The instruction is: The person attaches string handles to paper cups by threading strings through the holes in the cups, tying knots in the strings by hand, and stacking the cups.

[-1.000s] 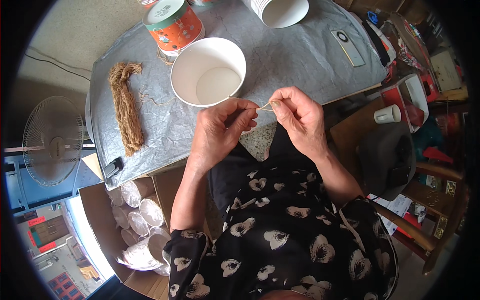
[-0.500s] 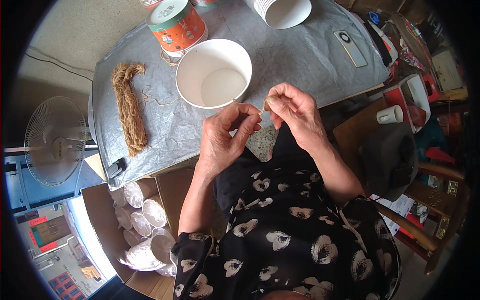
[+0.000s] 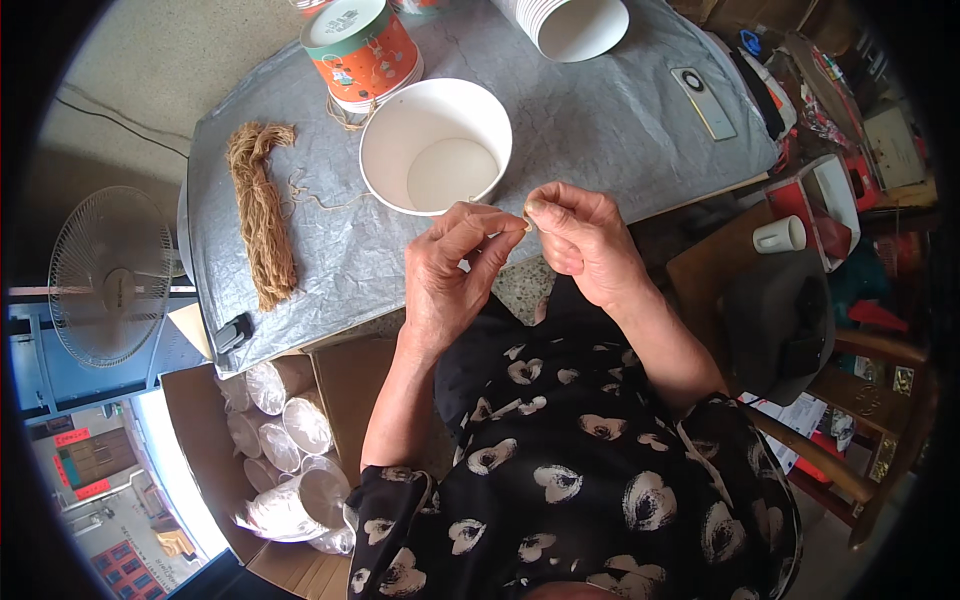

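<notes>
My left hand (image 3: 450, 265) is closed in a pinch, its thumb and forefinger on a thin piece of tan twine (image 3: 528, 226). Facing it, my right hand (image 3: 590, 245) grips the same twine between thumb and curled fingers; most of the strand is hidden by the fingers. Just beyond both hands is a white paper bucket (image 3: 385, 145), mouth tilted toward me, near the table's front edge. A loose strand of twine runs from its left side toward a thick hank of tan twine (image 3: 262, 225) lying on the table.
Upside-down orange-and-green printed buckets (image 3: 368, 62) stand behind the white one. A stack of white buckets (image 3: 580, 32) lies at the back, with a phone (image 3: 703, 103) to its right. A carton (image 3: 195, 410) of wrapped cups sits below left, near a fan (image 3: 115, 285). A mug (image 3: 779, 236) is at right.
My fingertips have drawn closer together, and less of the twine shows between them. My right hand has dipped slightly and its fingers are more curled.
</notes>
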{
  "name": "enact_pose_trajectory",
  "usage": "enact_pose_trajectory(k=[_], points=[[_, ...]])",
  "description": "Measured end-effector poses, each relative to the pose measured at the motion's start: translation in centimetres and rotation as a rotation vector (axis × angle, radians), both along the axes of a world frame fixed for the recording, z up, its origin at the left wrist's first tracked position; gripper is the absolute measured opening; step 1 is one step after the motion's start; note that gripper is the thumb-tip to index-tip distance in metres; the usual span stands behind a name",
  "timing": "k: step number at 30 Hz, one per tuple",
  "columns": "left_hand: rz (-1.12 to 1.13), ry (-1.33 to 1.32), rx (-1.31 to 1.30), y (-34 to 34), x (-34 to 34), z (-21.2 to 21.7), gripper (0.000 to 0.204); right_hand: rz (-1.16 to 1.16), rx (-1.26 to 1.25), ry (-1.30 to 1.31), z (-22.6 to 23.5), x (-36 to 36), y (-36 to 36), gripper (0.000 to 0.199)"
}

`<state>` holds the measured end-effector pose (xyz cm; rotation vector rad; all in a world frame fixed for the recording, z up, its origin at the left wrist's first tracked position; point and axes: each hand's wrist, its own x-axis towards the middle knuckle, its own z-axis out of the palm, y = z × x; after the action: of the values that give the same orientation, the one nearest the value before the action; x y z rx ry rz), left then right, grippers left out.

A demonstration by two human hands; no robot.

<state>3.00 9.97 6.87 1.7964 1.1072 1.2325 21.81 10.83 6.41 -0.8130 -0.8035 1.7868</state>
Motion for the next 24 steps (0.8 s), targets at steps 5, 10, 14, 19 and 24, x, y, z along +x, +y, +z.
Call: enact_pose_trajectory(k=[5, 10, 14, 19, 24], points=[[0.049, -0.047, -0.056, -0.4, 0.3, 0.3, 0.013, 0.006, -0.005, -0.016, -0.1, -0.3, -0.2, 0.013], [0.093, -0.011, 0.051, -0.4, 0.5, 0.1, 0.017, 0.013, 0.012, -0.015, 0.0, -0.4, -0.3, 0.01], [0.09, 0.049, 0.156, -0.3, 0.3, -0.2, 0.017, 0.011, 0.007, -0.013, 0.2, -0.5, -0.4, 0.011], [0.083, 0.015, 0.133, -0.1, 0.3, -0.2, 0.013, 0.011, 0.023, -0.033, 0.0, -0.2, -0.3, 0.014], [0.05, -0.256, -0.304, -0.8, -0.1, 1.2, 0.008, -0.107, 0.266, -0.158, 0.9, 0.1, -0.3, 0.014]])
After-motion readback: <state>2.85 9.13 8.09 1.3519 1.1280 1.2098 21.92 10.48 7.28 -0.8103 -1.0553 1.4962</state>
